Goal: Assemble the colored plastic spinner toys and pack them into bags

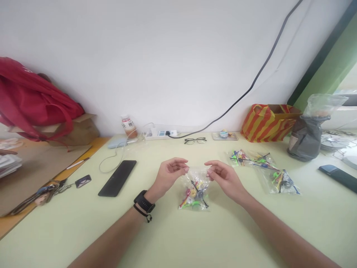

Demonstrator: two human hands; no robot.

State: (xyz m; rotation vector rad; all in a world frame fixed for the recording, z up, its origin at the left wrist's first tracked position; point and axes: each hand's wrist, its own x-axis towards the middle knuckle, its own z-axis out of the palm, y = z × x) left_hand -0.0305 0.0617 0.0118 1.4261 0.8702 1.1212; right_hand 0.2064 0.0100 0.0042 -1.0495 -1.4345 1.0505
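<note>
A clear plastic bag of small colourful plastic parts stands out in front of me, just above or on the pale green table. My left hand pinches its upper left corner between thumb and fingers. At the upper right corner, my right hand pinches the same bag. Red, yellow, blue, black and green pieces show through the film. To the right lie similar filled bags: one nearer bag and others behind it, such as a bag beyond my right hand.
Eyeglasses, a power strip and a bottle stand along the wall. A black phone-like slab and keys lie left. A striped bag, grey bag and dark device are at right.
</note>
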